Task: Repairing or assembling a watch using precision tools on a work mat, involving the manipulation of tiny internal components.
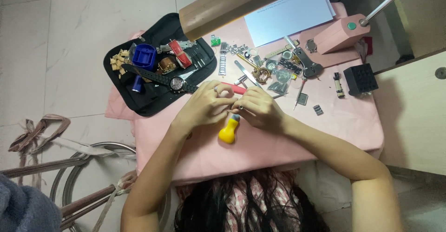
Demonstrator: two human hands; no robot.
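Note:
My left hand point(204, 105) and my right hand point(259, 109) meet over the pink cloth point(278, 139), fingertips pressed together around something small that they hide. A yellow-handled tool point(228, 130) pokes out below the hands, and I cannot tell which hand holds it. A red-handled tool point(236, 89) lies just behind the fingers. A black-strapped wristwatch point(175, 82) rests to the left at the edge of the black tool case point(148, 104).
The case holds a blue holder point(144, 56), a red strap point(180, 53) and small parts. Watch parts, metal bands and tools point(265, 67) scatter behind my hands. A black block point(360, 79), white paper point(290, 14) and a pink lamp base point(341, 33) sit right.

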